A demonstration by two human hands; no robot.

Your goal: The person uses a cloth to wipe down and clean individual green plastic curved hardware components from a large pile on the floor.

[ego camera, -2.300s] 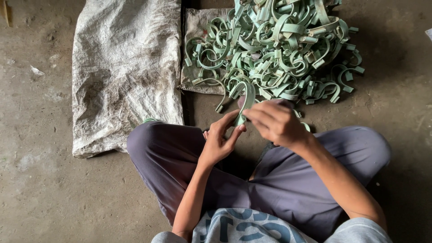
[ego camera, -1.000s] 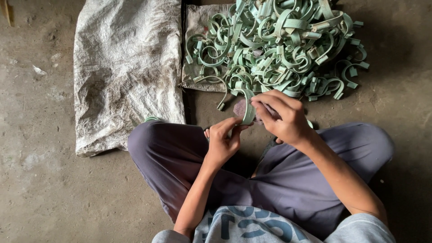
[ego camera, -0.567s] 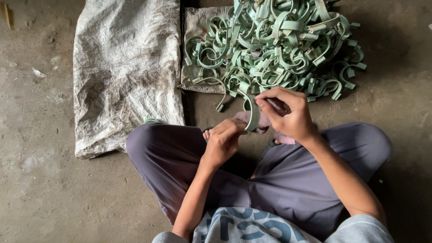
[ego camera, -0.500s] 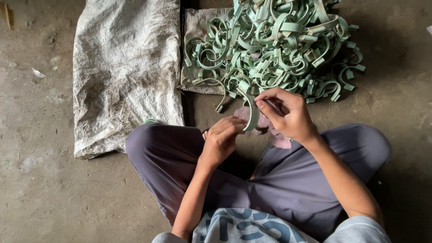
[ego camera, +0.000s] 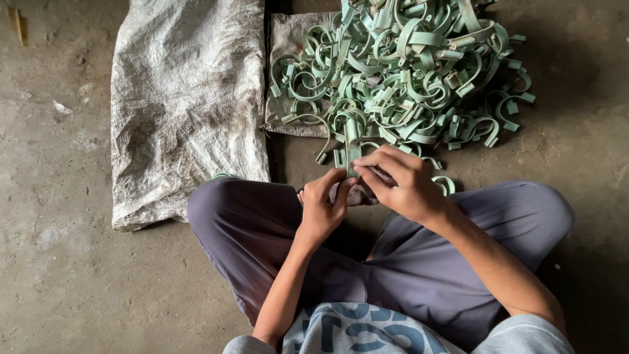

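Hidden/unclear: the green clip (ego camera: 352, 152) held btwn both hands is mostly covered by fingers; only its upper end shows, sticking up twd the pile. Something pale/pinkish sits under the hands at approx the lap, can't tell what it is. Top of the pile of green clips (ego camera: 400, 72) is cut off by the frame edge, as is the top of the big sack. Person's torso cut off at bottom.

Hands: left hand (ego camera: 323, 203) closed narrow, fingertips pinching the clip's lower part from the left. Right hand (ego camera: 403, 183) curled over it from the right, fingers folded tight on the same clip. Both hands touching each other, over the crossed legs in grey trousers (ego camera: 419, 262).

Containers: none proper. The pile lies on a small grey cloth (ego camera: 288, 46) flat on the floor, w/ many curved clips spilling off its right and near edges onto bare concrete floor (ego camera: 65, 282). One stray clip (ego camera: 447, 185) lies just beside the right wrist.

Around: large white woven sack (ego camera: 183, 111) spread flat left of the pile, its near corner touching the left knee. Small debris bits on floor at far left. Nothing btwn hands and pile.
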